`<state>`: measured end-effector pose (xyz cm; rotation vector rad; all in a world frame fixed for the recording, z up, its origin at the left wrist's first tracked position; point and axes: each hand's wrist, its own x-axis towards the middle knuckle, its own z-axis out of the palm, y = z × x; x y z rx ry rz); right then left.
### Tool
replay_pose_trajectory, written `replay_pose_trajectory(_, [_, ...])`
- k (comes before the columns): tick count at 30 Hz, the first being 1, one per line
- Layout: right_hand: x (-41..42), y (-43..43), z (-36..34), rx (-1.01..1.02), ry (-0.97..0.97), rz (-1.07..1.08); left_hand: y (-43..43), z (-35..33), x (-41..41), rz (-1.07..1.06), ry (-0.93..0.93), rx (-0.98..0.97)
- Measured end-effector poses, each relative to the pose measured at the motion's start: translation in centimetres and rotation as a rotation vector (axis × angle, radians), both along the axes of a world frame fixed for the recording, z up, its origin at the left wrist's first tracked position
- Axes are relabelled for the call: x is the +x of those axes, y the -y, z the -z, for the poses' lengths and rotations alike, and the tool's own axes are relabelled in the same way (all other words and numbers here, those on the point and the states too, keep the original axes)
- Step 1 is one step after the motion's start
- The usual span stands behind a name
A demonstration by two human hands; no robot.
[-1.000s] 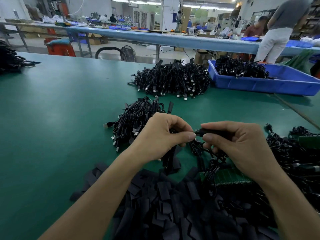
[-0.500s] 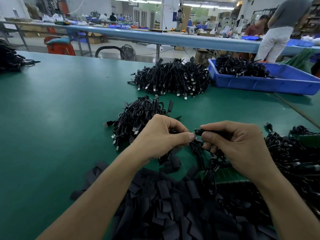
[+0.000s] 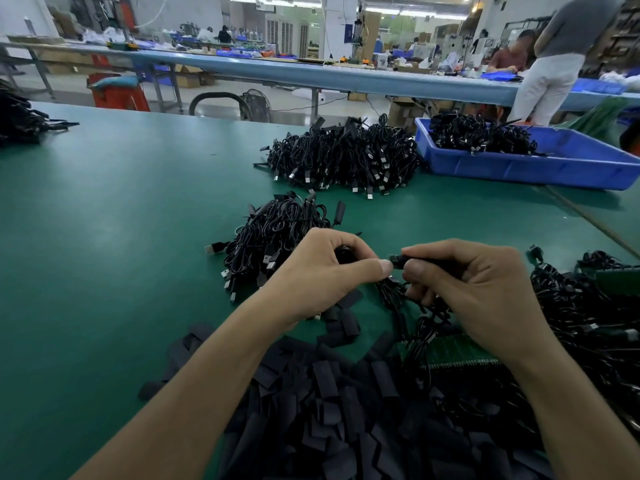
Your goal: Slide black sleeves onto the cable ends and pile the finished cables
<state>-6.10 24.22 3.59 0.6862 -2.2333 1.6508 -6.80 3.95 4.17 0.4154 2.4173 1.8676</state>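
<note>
My right hand [image 3: 474,292] grips a black cable end with a sleeve [image 3: 398,262] poking out towards the left. My left hand [image 3: 325,271] is curled, its thumb tip touching that end; black cable shows inside its fist. The rest of the held cable [image 3: 419,327] dangles below both hands. A heap of loose flat black sleeves [image 3: 329,403] lies in front of me. Behind my left hand sits a small pile of cables [image 3: 273,233]. A bigger cable pile [image 3: 346,157] lies farther back.
A blue tray [image 3: 554,168] with cables stands at the back right. More tangled cables [image 3: 588,313] lie at the right, beside a green ribbed board [image 3: 457,351]. Another dark bundle [image 3: 17,123] is at the far left. People work at a long bench behind.
Both hands stay together at the cable end; my right hand's grip has shifted slightly so less of the sleeved end shows.
</note>
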Motion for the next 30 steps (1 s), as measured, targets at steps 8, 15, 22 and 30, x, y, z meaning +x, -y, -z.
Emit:
replay_pose_trajectory(8, [0.2, 0.4, 0.0, -0.034, -0.023, -0.006, -0.1, -0.2, 0.1, 0.015, 0.006, 0.054])
replay_pose_trajectory(15, [0.1, 0.9, 0.2, -0.119, -0.025, -0.010, 0.0, -0.2, 0.1, 0.013, -0.032, 0.057])
replay_pose_trajectory(22, [0.2, 0.8, -0.2, -0.116, -0.006, -0.030, 0.2, -0.4, 0.2, 0.027, -0.068, 0.026])
replay_pose_trajectory(30, [0.2, 0.6, 0.0, -0.074, -0.002, -0.025, -0.3, -0.4, 0.2, -0.021, -0.011, 0.086])
